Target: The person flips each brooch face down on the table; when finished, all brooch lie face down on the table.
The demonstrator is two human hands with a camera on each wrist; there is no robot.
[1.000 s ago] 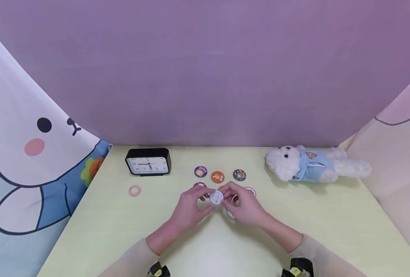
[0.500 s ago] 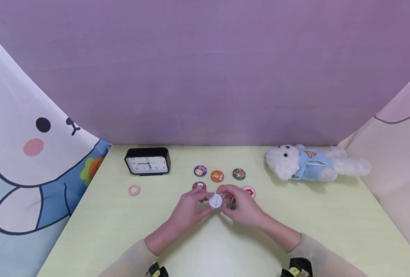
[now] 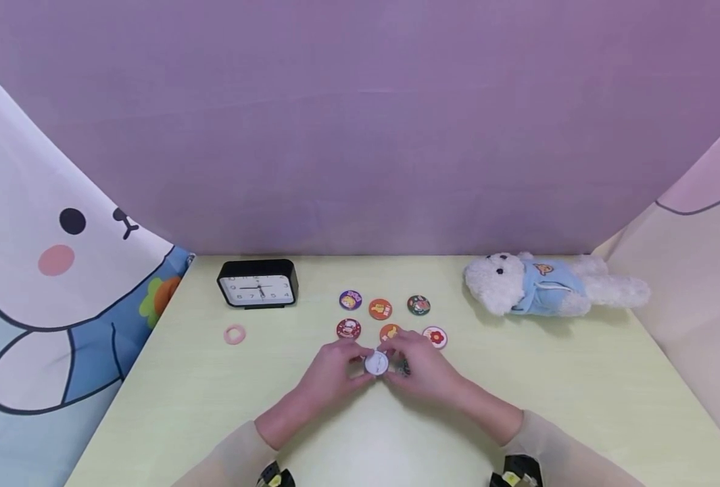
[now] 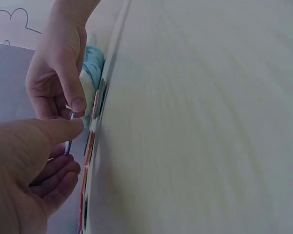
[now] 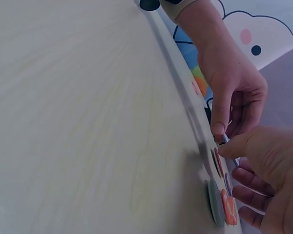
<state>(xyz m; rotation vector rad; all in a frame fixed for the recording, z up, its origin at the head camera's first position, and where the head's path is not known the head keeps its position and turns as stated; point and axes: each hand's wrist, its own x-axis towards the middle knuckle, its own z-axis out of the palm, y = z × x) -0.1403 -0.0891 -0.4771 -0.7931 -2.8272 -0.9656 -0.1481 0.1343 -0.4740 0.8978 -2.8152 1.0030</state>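
A round pin-back badge [image 3: 376, 363], its whitish back and thin pin facing up, is held above the table between both hands. My left hand [image 3: 332, 370] pinches its left edge with thumb and fingers, and my right hand [image 3: 425, 368] pinches the right edge. In the left wrist view the badge [image 4: 68, 146] appears edge-on between the fingertips. Just beyond the hands lie a red badge [image 3: 349, 329], a partly covered orange badge [image 3: 389, 331] and a white badge with a red flower [image 3: 435, 337]. A green badge [image 5: 215, 204] shows near my right hand in the right wrist view.
Farther back lie a purple badge [image 3: 350, 300], another orange badge [image 3: 380, 309] and a dark green badge [image 3: 418, 305]. A black clock [image 3: 257, 284] and a pink ring [image 3: 234, 334] are at left. A plush toy in blue [image 3: 548, 287] lies at back right.
Both hands have drawn slightly nearer to the person with the badge between them. The red, flower and nearer orange badges show more now. The badge's back stays facing up.
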